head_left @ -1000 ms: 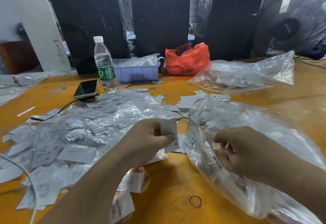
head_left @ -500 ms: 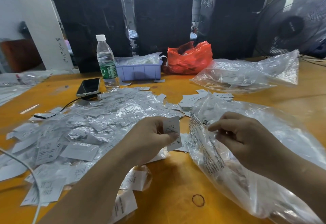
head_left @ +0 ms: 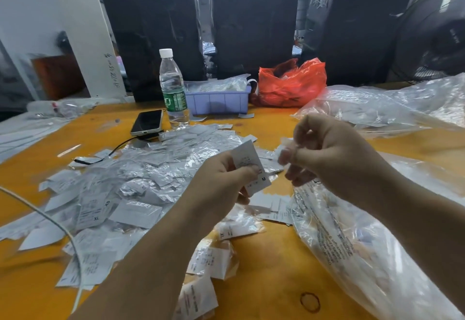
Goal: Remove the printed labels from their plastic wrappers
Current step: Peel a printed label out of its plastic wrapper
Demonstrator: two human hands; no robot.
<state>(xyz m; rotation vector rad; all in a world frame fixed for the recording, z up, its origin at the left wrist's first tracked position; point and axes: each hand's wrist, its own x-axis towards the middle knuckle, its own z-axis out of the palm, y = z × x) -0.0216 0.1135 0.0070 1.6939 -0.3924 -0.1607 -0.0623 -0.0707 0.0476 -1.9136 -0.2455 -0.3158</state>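
Here, left hand (head_left: 221, 181) pinching label (head_left: 251, 166) marked M, bottle (head_left: 173, 90) green-banded

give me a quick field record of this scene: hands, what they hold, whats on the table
left hand: pinches a printed label marked M
right hand: raised above the big clear bag, fingers pinching a small clear wrapper
pile: loose labels and wrappers left of centre
table: orange top
far side: water bottle, phone, blue tray, red bag
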